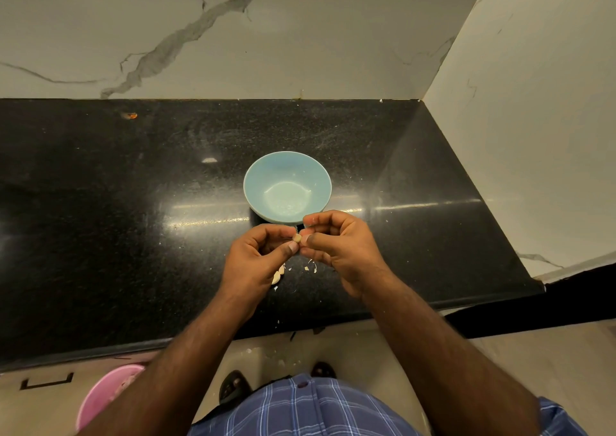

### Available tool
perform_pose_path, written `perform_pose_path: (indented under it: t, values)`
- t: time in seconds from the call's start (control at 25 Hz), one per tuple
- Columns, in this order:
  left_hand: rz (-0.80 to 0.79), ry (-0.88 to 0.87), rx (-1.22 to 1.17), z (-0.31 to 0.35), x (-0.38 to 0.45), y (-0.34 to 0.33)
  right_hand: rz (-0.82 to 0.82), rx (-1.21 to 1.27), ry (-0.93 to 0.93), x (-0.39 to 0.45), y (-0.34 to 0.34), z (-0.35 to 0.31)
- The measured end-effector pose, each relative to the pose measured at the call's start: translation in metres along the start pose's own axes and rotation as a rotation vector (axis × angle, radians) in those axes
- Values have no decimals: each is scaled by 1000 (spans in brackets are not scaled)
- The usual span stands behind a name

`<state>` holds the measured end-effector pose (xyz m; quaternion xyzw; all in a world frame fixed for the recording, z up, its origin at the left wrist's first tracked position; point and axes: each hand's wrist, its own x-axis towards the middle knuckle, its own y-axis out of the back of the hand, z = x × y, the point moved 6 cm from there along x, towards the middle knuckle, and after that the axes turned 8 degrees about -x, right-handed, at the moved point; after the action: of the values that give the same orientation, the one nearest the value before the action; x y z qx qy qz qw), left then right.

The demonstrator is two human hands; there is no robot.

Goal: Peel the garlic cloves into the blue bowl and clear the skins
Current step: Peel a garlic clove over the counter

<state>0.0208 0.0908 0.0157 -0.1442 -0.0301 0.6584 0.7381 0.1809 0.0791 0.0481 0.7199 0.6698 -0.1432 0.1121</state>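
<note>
Over the black counter (100, 218), our left hand (258, 255) and right hand (336, 245) pinched one garlic clove (297, 238) beside one blue bowl (255, 185); several skins (278, 275) lay below.

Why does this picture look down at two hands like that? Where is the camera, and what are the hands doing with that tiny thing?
The camera sits on a person's head, so you see what that person sees looking down. There is only this one picture. No machine here, just two bare hands. The left hand and the right hand meet in the middle and pinch one small garlic clove between their fingertips, to peel it. Just beyond them a blue bowl stands on a black counter; it looks empty. Under the hands lie pale garlic skins, a few bits scattered on the counter. Low on the left, down on the floor, a pink bucket peeks out.
</note>
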Motion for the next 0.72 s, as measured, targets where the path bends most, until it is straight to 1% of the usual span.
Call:
perform_pose_path:
  t: [0.2,0.4,0.56,0.72]
  values:
    - [-14,13,13,0,0,0,-13,-27,45,0,0,-1]
    - [-32,4,34,4,-2,-3,5,-120,127,0,-1,-2]
    - [-19,6,37,5,-3,-2,-5,-143,109,0,-1,-1]
    - [-52,-29,96,8,-4,-4,-20,-143,83,0,0,-2]
